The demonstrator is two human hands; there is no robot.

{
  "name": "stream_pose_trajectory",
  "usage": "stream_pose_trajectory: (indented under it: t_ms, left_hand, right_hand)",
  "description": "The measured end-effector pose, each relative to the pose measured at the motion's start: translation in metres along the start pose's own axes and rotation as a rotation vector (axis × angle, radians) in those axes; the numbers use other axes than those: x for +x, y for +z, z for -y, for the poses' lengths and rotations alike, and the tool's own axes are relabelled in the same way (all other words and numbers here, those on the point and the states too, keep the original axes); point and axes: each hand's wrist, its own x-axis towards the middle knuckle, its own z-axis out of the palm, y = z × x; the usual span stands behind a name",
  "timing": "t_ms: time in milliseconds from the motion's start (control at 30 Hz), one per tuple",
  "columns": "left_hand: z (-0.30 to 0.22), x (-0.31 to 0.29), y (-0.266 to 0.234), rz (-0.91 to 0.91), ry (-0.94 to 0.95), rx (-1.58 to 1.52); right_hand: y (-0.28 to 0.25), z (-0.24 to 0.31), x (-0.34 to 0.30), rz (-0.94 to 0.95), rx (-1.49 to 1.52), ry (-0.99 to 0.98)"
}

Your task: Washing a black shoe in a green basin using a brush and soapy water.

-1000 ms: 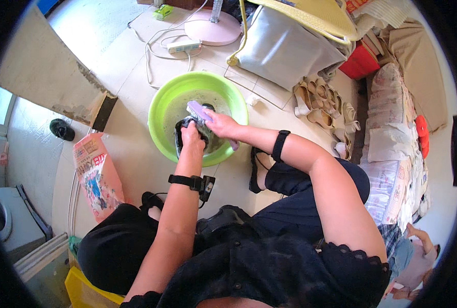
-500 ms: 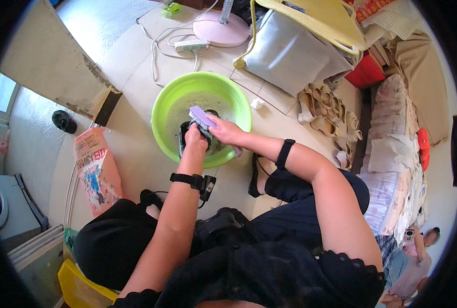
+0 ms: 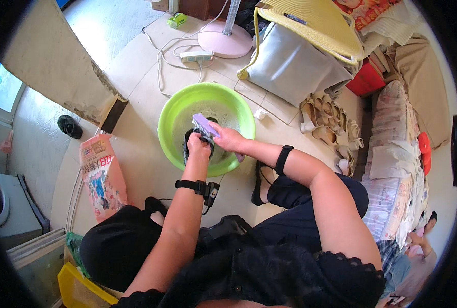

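In a lime-green basin [image 3: 165, 123] of cloudy, sudsy water, my left hand [image 3: 198, 146] is closed around a black shoe [image 3: 189, 138], partly hidden by my fingers. My right hand [image 3: 227, 137] grips a purple scrubbing brush [image 3: 204, 124] with pale bristles. The brush is tilted just above the shoe, close to my left fingers. Whether its bristles touch the shoe, I cannot tell. Both forearms reach over the near rim of the basin.
A white power strip [image 3: 196, 56] with trailing cords lies beyond the basin, beside a pink round stand base [image 3: 225, 39]. Several pale shoes [image 3: 323, 115] sit to the right. A pink bag [image 3: 103, 177] and another black shoe [image 3: 69, 127] are leftward. A person [image 3: 418, 262] is at far right.
The whole view has shifted slightly, so the basin and floor things appear lower and a little to the right. Both hands keep their holds on the shoe and the brush.
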Motion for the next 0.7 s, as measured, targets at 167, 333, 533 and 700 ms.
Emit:
stream_pose_trajectory:
  t_ms: [167, 333, 533, 700]
  left_hand:
    - [0.007, 0.004, -0.006, -0.12, 0.021, 0.142]
    - [0.01, 0.007, -0.005, -0.083, 0.015, 0.151]
    - [-0.006, 0.014, -0.005, 0.177, -0.013, -0.101]
    - [-0.007, -0.001, 0.012, -0.126, -0.023, 0.097]
  right_hand:
    - [0.003, -0.006, -0.002, -0.02, -0.023, -0.046]
    - [0.005, -0.008, 0.0, -0.044, -0.076, -0.116]
    - [-0.03, -0.008, -0.003, -0.05, -0.196, -0.171]
    - [-0.047, -0.002, -0.025, 0.132, -0.499, -0.251]
